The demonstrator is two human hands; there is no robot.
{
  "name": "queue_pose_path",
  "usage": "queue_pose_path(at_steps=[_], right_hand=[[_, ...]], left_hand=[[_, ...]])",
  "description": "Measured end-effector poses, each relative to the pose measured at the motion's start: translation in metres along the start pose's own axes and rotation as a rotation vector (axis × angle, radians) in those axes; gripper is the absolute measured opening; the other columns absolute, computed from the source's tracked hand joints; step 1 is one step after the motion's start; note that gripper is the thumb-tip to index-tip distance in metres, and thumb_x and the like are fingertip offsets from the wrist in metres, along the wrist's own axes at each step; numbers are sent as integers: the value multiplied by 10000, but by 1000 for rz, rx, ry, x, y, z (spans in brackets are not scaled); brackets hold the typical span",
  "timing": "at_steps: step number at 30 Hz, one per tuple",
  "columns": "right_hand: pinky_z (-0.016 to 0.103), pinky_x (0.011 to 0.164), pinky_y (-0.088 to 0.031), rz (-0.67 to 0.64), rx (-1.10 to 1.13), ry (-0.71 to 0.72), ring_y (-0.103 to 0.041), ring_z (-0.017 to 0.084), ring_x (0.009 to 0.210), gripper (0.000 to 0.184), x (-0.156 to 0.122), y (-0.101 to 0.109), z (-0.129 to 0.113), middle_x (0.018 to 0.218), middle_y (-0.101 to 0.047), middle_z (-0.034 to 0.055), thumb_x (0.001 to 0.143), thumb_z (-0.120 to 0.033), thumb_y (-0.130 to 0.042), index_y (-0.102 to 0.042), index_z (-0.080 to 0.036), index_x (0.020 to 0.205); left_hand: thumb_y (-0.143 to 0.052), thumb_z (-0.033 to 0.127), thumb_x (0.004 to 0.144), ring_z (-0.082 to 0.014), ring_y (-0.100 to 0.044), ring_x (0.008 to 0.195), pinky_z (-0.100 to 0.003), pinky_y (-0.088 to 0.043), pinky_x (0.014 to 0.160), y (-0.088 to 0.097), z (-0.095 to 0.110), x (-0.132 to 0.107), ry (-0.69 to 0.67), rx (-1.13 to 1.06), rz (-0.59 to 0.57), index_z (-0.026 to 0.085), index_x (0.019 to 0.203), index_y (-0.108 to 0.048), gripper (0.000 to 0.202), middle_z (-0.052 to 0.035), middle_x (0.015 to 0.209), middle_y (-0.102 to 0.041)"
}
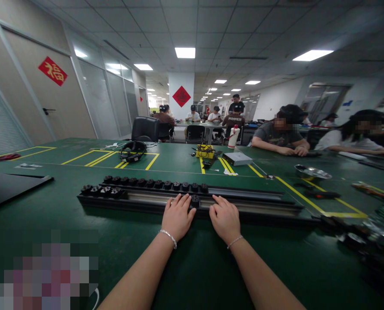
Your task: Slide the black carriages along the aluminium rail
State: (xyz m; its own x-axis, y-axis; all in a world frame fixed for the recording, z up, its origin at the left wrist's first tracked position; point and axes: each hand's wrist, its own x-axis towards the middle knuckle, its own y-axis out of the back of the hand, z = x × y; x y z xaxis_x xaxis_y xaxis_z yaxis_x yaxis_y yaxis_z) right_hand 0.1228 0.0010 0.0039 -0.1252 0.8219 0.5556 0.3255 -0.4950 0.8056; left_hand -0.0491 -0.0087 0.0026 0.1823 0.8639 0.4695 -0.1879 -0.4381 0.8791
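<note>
Your left hand (176, 218) lies beside 1 black module (195, 200) in the front track (259, 207); whether it grips, I cannot tell. Your right hand (225, 218), loosely open, rests on the track. You're apparently positioning the module; next calls for level, even pressure.

I have one head-worn view — close behind the bare left hand (178, 218) and bare right hand (226, 217), facing forward and slightly down across the flat green table (127, 245), taking in the grey tiled ceiling (213, 21).
</note>
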Motion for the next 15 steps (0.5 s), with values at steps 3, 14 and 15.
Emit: queue_pose_path(at_steps=[3, 14, 15], right_hand=[[368, 897, -326, 4, 2, 5, -457, 198, 1144, 308, 0, 0, 0, 1199, -569, 34, 832, -255, -365, -645, -214, 710], [368, 911, -318, -4, -12, -1, -450, 192, 1155, 316, -1, -1, 1, 1207, -563, 22, 840, -266, -357, -641, -215, 712], [369, 911, -318, -5, -11, -1, -451, 193, 1153, 312, -1, -1, 1, 1206, -564, 24, 837, -264, -361, -643, -215, 711]], left_hand=[[-243, 450, 878, -198, -341, 1255, -418, -254, 1032, 0, 0, 0, 4, 5, -7, 280, 1262, -447, 467, 3, 1334, -455], [-249, 446, 877, -195, -333, 1262, -423, -245, 1038, 1, 0, 0, -1, -3, -8, 284, 1261, -446, 461, 8, 1338, -449], [-253, 446, 876, -196, -331, 1263, -423, -247, 1037, 1, 0, 0, -2, -1, -10, 286, 1262, -446, 460, 7, 1337, -450]])
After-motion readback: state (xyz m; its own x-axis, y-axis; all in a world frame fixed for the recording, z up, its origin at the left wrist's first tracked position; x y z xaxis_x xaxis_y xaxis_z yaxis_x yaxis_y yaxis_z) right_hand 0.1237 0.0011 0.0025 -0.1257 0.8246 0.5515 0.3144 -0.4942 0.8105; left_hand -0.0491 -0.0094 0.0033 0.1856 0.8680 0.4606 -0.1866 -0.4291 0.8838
